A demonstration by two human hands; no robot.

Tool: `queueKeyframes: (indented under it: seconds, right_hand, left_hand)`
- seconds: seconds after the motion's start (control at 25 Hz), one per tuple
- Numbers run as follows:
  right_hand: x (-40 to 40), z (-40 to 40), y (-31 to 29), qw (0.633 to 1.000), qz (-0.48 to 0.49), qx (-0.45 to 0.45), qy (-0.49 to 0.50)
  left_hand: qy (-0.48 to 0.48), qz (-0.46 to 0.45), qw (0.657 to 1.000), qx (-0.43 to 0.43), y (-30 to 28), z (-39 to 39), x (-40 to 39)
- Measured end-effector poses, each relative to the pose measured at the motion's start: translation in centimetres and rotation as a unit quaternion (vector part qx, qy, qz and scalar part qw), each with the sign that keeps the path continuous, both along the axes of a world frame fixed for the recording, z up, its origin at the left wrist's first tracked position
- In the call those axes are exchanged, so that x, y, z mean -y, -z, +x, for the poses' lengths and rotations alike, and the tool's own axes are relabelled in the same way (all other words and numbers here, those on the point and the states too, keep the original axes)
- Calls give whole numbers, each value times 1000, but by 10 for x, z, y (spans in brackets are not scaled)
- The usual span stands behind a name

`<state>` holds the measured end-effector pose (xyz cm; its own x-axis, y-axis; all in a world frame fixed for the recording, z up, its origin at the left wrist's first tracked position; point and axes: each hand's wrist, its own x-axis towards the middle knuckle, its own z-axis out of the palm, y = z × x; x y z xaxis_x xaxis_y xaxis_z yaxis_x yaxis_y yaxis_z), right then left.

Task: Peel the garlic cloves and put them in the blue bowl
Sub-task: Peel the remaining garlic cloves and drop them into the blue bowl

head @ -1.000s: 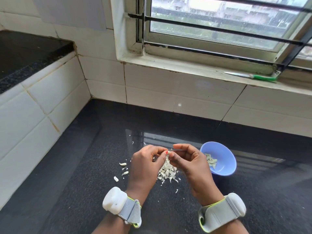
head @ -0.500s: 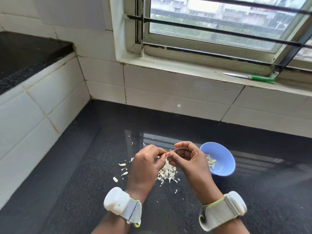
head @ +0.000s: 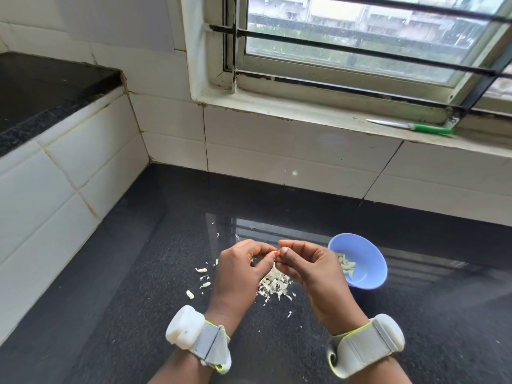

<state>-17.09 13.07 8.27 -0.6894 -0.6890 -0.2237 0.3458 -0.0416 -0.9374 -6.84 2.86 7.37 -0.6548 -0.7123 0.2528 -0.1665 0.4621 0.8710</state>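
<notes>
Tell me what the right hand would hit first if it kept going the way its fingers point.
The right hand points left, fingertips at the garlic clove pinched between both hands. Going on, it would meet the left hand almost at once; their fingertips look already touching, though depth is hard to judge.

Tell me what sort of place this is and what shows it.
Most likely a home kitchen. A dark polished stone counter runs into a white tiled wall, a green-handled knife lies on the sill of a barred window, and both hands peel a garlic clove beside a blue bowl.
</notes>
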Motion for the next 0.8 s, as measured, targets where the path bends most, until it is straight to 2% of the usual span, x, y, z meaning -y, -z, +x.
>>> queueKeyframes:
  seconds: [0.24, 0.36, 0.52, 0.68, 0.8]
  right_hand:
    - [2, 3, -1, 988, 63, -140, -6]
    - [2, 5, 0, 984, 68, -162, -9]
    - [2, 6, -2, 990, 51, -128, -14]
    - [2, 6, -3, 1000, 0, -5, -15]
    - [-1, 3, -1, 998, -31, 54, -20]
  left_hand:
    - [-11, -43, 999, 26, 2, -1, 0]
    - [-18, -51, 998, 29, 1, -1, -1]
    - [-23, -36, 999, 30, 0, 1, -1]
    - [-21, 64, 997, 23, -2, 1, -1]
    - [-13, 99, 995, 12, -5, 3, -2]
